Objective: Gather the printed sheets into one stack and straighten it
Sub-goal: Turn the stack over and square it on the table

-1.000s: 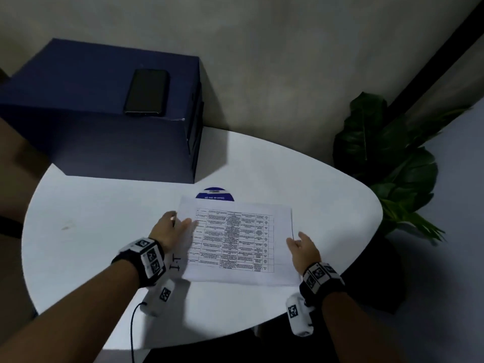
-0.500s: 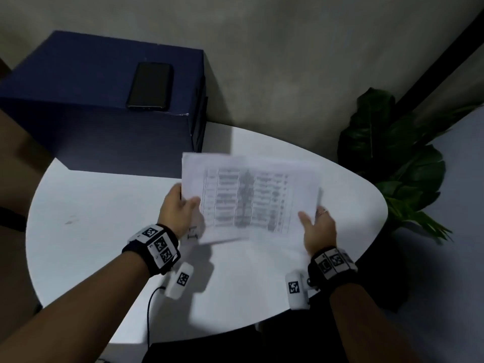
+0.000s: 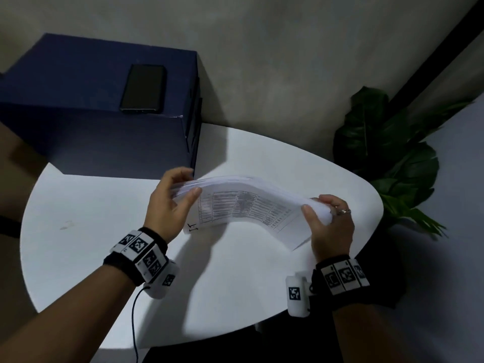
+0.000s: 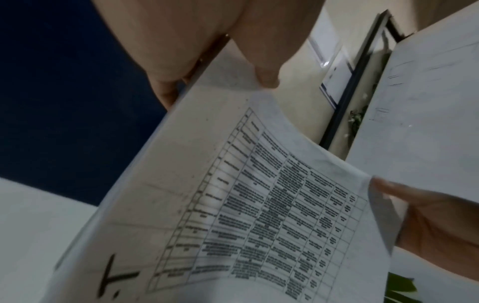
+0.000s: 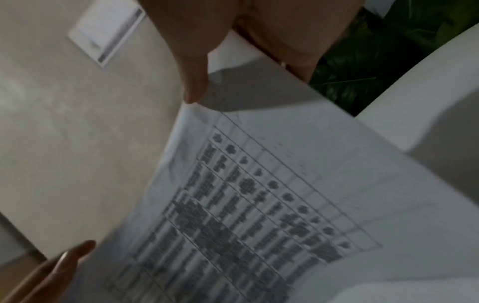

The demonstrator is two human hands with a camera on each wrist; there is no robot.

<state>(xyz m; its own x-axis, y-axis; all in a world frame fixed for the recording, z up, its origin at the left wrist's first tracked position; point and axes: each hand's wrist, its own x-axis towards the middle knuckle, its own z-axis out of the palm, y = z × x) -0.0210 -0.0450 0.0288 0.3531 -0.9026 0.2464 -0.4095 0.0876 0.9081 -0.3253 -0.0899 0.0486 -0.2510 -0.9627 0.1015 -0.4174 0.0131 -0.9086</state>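
Note:
A stack of printed sheets point(image 3: 246, 205), its front sheet bearing a table of text, is held up on edge over the white table point(image 3: 91, 218), bowed in the middle. My left hand point(image 3: 180, 191) pinches its left end, thumb in front and fingers behind. At the other end my right hand point(image 3: 323, 212) grips the sheets the same way. The left wrist view shows the printed sheet point(image 4: 259, 205) close up with my left thumb point(image 4: 264, 67) on its edge. In the right wrist view the sheet point(image 5: 259, 205) is blurred under my right thumb point(image 5: 193, 82).
A dark blue box point(image 3: 104, 121) stands at the table's back left with a black phone point(image 3: 144, 87) lying on top. A leafy plant point(image 3: 387, 153) stands off the table's right edge. A wall runs behind.
The sheets lay flat on the table a second ago. Both hands lifted them and turned them up on edge, and the stack now bows between them.

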